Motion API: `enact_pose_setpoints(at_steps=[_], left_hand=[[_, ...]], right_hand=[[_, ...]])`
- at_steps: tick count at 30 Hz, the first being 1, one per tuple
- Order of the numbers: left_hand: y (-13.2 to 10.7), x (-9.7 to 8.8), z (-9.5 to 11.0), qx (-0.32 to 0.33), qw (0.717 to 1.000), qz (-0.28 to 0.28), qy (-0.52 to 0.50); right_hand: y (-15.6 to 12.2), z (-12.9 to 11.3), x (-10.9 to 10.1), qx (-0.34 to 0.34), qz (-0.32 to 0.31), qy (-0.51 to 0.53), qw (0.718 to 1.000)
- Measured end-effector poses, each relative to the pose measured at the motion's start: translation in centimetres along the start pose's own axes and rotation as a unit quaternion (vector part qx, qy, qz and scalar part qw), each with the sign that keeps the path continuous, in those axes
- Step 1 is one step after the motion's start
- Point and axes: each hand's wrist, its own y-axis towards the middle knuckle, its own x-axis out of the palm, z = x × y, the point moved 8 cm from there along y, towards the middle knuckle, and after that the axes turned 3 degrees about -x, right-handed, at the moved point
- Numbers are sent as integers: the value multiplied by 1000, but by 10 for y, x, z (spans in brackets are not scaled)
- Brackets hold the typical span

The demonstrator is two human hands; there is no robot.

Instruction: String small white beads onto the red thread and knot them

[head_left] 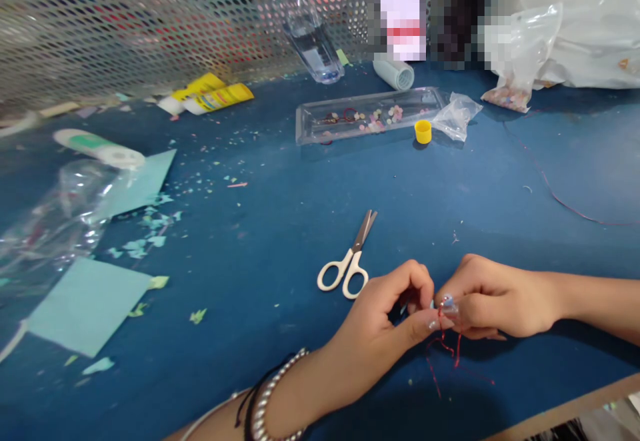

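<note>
My left hand (387,318), with a beaded bracelet on its wrist, pinches with thumb and forefinger near the table's front edge. Close against it, my right hand (495,301) is also closed in a pinch. Thin red thread (444,340) loops between the fingertips of both hands, and its loose ends hang below them. A small shiny bit at the fingertips is too small to make out. White-handled scissors (356,254) lie on the blue table just beyond my left hand, their blades slightly apart and pointing away.
Behind lie a clear tray (310,131) of beads, a yellow cap (423,133), a bead bag (520,61), a bottle (317,48) and yellow tubes (220,98). Blue paper (90,304), scraps and a box cutter (100,148) are at left. Metal mesh (150,28) stands behind.
</note>
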Motion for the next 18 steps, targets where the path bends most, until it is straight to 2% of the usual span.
enact_pose_setpoints(at_steps=[4, 8, 18], left_hand=[[1, -2, -4, -4, 1000, 9, 8], [1, -1, -3, -6, 1000, 11, 17], [-2, 3, 2, 15, 1000, -4, 7]], right_hand=[[0, 2, 0, 21, 5, 3, 1000], [0, 3, -1, 21, 13, -36, 999], [1, -5, -4, -48, 29, -163, 985]])
